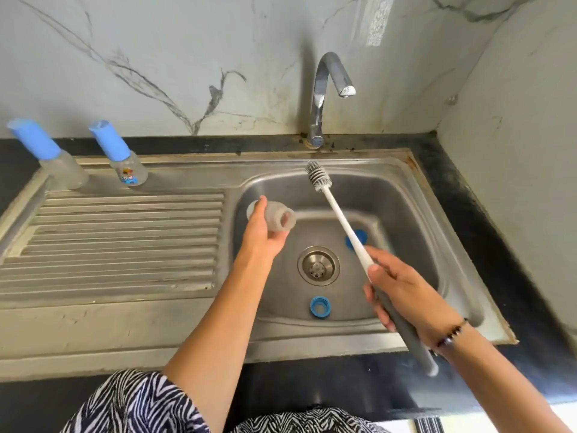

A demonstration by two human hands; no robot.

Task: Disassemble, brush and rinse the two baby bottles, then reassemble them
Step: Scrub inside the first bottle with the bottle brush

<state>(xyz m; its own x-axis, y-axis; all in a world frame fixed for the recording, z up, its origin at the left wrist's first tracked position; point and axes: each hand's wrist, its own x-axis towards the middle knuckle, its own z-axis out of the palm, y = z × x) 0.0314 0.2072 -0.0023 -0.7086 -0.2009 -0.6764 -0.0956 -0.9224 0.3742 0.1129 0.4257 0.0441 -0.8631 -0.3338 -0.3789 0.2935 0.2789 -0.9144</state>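
We held the open bottle body (274, 218) in our left hand (263, 237), fingers curled round it, over the left edge of the sink basin (402, 220). The bottle lay on its side, its long axis running left to right, its neck and open mouth turned right toward the brush. Our right hand (402, 292) was wrapped round the grey grip of the bottle brush (343, 226), over the right half of the basin. The brush's white shaft slanted up and away, so its bristle head (318, 176) stood above the basin's far side, beyond and to the right of the bottle mouth, well apart from it. We judged that the brushing step was at hand: the head would have to swing down and left to line up with the mouth, and the right hand was the one to do it.

Two blue collar rings lay in the basin: one (320, 307) near the front of the drain (318, 265), the other (359, 237) to the drain's right, partly behind the shaft. The tap (327, 89) at the basin's back showed no water running. Left of the basin, at the back of the ribbed drainboard (125, 239), stood two blue-capped bottles (120, 154). The steel looked dry and scuffed, the wall behind was marbled tile.
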